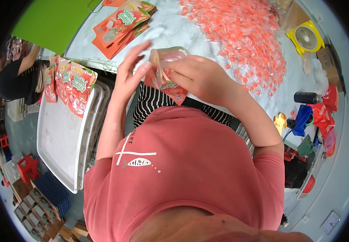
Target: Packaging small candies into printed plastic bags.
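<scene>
Glossy red plastic pouch (162,79), held at the white-covered table (170,28)'s near edge. Right hand (203,76): fingers curled, pinching the pouch. Left hand (128,76): spread, beside it; contact cannot be told. Beyond, right: heaped small orange-red clear-wrapped sweets (245,38).

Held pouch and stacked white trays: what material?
Pouch: probably plastic film, glossy; bright highlights and thin walls suggest it, though a foil layer can't be ruled out.
Trays: likely moulded plastic, matte; uniform white, rounded corners, fine mesh-like base.
</scene>
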Demonstrator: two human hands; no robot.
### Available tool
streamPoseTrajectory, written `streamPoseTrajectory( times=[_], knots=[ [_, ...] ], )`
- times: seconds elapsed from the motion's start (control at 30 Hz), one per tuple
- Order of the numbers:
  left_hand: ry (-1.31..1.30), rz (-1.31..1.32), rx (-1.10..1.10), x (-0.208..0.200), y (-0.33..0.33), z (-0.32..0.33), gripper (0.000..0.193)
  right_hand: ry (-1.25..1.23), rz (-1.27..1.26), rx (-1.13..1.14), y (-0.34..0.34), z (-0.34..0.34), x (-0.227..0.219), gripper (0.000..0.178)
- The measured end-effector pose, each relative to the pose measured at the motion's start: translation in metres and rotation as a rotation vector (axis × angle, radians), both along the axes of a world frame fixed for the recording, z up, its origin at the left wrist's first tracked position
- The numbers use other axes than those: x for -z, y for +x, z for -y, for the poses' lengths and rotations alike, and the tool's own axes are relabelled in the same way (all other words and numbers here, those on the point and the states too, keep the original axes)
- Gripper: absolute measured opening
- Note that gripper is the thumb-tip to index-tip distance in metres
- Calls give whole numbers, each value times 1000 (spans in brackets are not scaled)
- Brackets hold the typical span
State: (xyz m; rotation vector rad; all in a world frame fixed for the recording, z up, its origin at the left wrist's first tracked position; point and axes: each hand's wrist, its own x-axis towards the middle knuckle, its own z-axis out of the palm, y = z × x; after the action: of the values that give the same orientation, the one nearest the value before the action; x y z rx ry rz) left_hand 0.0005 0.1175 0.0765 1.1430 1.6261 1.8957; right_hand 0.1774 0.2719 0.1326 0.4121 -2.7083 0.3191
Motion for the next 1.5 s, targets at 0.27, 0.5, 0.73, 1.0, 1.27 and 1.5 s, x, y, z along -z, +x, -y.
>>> streamPoseTrajectory(
  times=[0.27,0.5,0.73,1.0,1.27,1.5],
  knots=[
    [-267,2,155,20,27,7,19,-168,392,90,12,0,-5,36],
    [-123,9,149,29,42,1,20,-188,623,47,4,6,8,33],
    [-187,133,175,33,42,3,18,-301,336,112,30,13,14,24],
    [-216,-35,316,16,55,-4,17,-288,338,-43,43,4,35,18],
    [-249,-3,226,18,51,1,16,-436,-91,262,71,-3,36,24],
    [-248,237,65,13,52,-7,20,-596,-59,314,67,-15,36,16]
  ],
)
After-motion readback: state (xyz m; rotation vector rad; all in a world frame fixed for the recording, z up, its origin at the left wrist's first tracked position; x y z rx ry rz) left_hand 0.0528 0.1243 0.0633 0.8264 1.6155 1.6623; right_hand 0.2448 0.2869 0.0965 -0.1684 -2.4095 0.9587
